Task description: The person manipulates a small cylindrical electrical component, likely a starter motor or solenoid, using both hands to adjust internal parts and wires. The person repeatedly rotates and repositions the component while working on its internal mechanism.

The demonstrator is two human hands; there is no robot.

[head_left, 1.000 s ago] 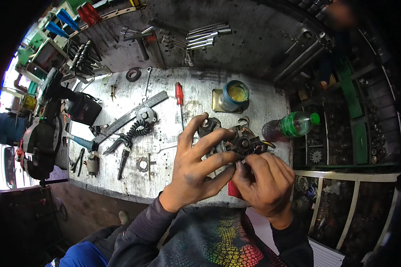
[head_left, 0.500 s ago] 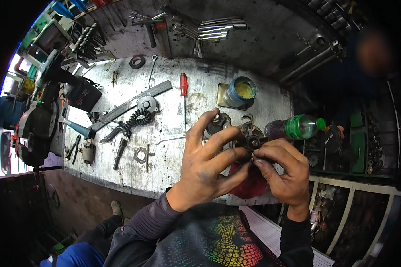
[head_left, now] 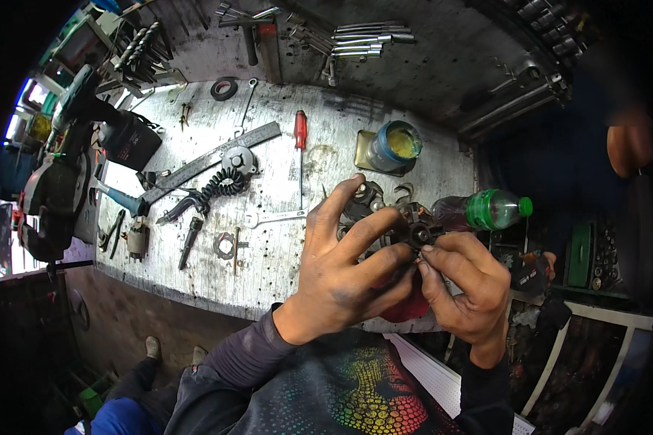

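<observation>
Arching over a dark metal assembly (head_left: 422,233), the left hand (head_left: 341,279) is set back upward with its fingers spread wide: the index finger extends forward along the assembly's left side, and the other visible fingers bend across its near side. The palm is hidden, so the firmness of its hold cannot be told. The right hand (head_left: 471,290) is angled inward, thumb and index finger drawn into a narrow pinch at the assembly's near edge; anything between these fingertips is too small to identify. Dark long sleeves cover both forearms. The assembly is located at the right-hand part of the workbench (head_left: 276,254), between the hands and the jar; it combines irregular blackened metal forms with a round hub. A red cloth-like piece (head_left: 408,309) shows beneath the hands. To the right is a transparent plastic bottle (head_left: 495,209) with a green label and cap. Beyond the assembly, an open, blue cylindrical jar (head_left: 381,154) contains yellowish paste. To the left are a smooth steel wrench (head_left: 283,216), a slender screwdriver (head_left: 300,132) with a red handle, a coiled black cord (head_left: 225,183) and a long, flat metal bar (head_left: 203,165). The bench surface is pale, scuffed and dark-spotted.
</observation>
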